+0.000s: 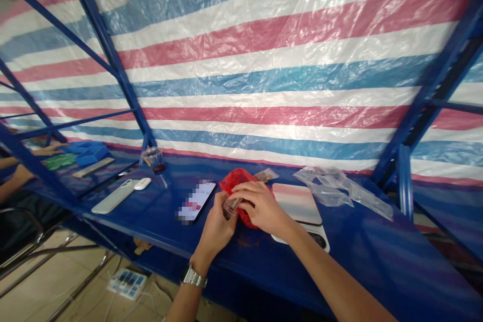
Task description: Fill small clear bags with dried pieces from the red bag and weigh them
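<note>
the fingers (223, 207) of the left hand (217, 226) are curled narrowly around a small clear plastic cup (230, 207), holding it just above the glossy blue shelf top (370, 256). the right hand (260, 207) lies over the cup from the other side, its fingers bent and close together at the cup's rim; i cannot tell whether they grip the cup or only touch it. the cup sits between both hands, against a crumpled red plastic bag (238, 181) that rests on the shelf beneath the right hand. a silver metal wristwatch (194, 277) is on the left wrist.

just left of the hands lies a black smartphone with a lit screen (196, 201). just right of them stands a flat white kitchen scale with a shiny top (298, 204), and beyond it a heap of clear plastic bags (335, 186). farther left sit a small clear jar with dark contents (153, 160), a long white flat device (114, 197) and a small white oval object (142, 183). another person's forearm (17, 177) shows at the far left edge.
</note>
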{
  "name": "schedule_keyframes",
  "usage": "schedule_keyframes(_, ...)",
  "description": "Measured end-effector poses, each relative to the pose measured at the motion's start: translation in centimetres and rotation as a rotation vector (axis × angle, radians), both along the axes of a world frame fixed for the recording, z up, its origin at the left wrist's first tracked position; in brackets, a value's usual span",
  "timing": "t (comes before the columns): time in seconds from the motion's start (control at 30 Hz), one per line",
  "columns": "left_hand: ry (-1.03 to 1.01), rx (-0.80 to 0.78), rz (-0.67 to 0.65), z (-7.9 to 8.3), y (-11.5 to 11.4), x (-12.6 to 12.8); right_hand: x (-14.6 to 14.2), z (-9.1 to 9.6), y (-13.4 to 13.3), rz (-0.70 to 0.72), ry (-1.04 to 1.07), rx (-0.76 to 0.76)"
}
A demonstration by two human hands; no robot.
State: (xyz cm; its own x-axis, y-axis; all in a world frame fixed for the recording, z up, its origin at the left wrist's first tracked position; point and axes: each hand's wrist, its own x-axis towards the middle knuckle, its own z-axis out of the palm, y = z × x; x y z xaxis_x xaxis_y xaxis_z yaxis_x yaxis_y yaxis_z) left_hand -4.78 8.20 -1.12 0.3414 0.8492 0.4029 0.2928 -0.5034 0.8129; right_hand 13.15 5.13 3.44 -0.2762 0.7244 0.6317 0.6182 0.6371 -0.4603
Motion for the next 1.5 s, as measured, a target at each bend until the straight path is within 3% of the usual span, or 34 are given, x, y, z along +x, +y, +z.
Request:
schedule_keyframes(0.23, -0.054, -0.031, 0.004, 0.4, -0.2, 0.1, -0.2, -0.3, 0.1, 0.027, 0.04, 0.076)
schedule_keyframes(0.4, -0.051, -0.067, 0.034, 0.9, -0.5, 0.2, 1.2, 0.6, 0.4, -0.136, 0.099, 0.074)
schedule_keyframes(0.63, 0.007, -0.049, 0.139, 0.8, -0.2, 0.3, 2.7, -0.8, 1.0, -0.336, -0.243, -0.111)
schedule_keyframes(0.77, 0.127, -0.048, 0.183, 0.8, -0.1, 0.2, 2.1, -1.2, 0.8, -0.403, -0.296, -0.156)
schedule_keyframes(0.93, 0.179, -0.045, 0.172, 0.7, -0.1, 0.0, 1.9, -0.9, 0.9, -0.371, -0.217, -0.229)
schedule_keyframes(1.23, -0.091, -0.101, 0.06, 0.2, 0.8, -0.1, 2.0, -1.4, 1.1, -0.336, -0.22, -0.224)
schedule_keyframes(1.37, -0.13, -0.055, 0.134, 0.1, 1.0, -0.2, 1.9, -1.3, 0.9, -0.313, -0.284, -0.144)
schedule_keyframes(1.5, -0.074, -0.019, 0.183, 0.3, 0.9, 0.0, 1.6, -1.4, 1.0, -0.297, -0.289, -0.159)
